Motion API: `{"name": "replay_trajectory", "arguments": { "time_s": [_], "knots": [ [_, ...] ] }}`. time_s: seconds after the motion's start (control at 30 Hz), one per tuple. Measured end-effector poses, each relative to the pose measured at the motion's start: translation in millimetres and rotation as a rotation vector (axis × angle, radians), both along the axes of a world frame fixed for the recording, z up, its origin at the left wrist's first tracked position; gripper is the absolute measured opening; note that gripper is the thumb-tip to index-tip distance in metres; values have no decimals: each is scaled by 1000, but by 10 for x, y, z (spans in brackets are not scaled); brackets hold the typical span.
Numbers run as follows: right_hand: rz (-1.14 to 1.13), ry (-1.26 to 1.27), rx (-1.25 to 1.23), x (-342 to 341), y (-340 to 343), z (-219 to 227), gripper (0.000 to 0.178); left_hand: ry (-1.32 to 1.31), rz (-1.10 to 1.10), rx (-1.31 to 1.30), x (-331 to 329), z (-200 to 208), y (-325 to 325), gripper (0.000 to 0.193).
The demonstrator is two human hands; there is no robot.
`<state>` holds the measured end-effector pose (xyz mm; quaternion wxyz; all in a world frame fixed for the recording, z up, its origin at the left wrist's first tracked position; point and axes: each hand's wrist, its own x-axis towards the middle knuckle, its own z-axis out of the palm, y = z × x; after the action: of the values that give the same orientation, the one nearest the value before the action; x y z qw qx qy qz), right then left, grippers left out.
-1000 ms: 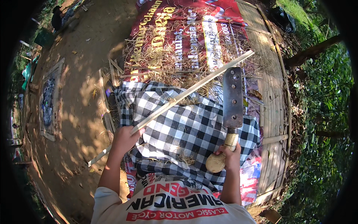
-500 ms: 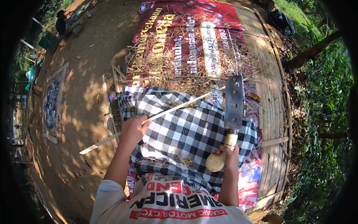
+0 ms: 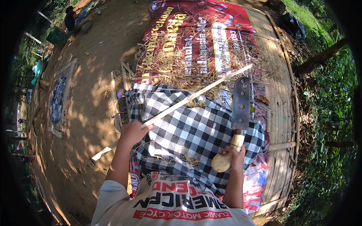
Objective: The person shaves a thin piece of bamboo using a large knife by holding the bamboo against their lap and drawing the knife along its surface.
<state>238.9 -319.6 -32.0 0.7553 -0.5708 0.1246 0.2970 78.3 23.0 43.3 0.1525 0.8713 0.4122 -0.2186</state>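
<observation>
My left hand (image 3: pixel 132 133) is closed around a long pale bamboo strip (image 3: pixel 196 95). The strip slants from low on the left up to the far right, over a black-and-white checked cloth (image 3: pixel 177 124) spread across my lap. In my right hand (image 3: pixel 234 155) is a cleaver (image 3: pixel 240 101), gripped by its wooden handle with a rounded knob end. Its dark, broad blade has several holes and points away from me. The strip's far end lies just beyond the blade's tip; they look apart, though I cannot tell for sure.
A red printed banner (image 3: pixel 200 34) strewn with curly shavings (image 3: pixel 169 56) covers the bamboo platform (image 3: pixel 281 98) ahead. Bare dirt (image 3: pixel 90 98) with a framed ash pit (image 3: pixel 59 96) lies left. Green plants (image 3: pixel 332 113) and a slanting wooden pole (image 3: pixel 320 56) stand right. Another person (image 3: pixel 71 17) is far left.
The bamboo strip has slid and tilted up to the right, its far end now past the cleaver blade's tip. The whole view has shifted slightly. Both hands keep their grip.
</observation>
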Motion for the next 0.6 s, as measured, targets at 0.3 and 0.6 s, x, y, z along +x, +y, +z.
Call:
{"name": "replay_trajectory", "arguments": {
  "time_s": [0.3,0.6],
  "knots": [
    [15,-8,-21,7,12,4,24,-443,16,126,-169,-312,1,34],
    [24,-43,-89,-13,33,-25,25,-372,43,146,-76,-234,42,30]
  ]
}}
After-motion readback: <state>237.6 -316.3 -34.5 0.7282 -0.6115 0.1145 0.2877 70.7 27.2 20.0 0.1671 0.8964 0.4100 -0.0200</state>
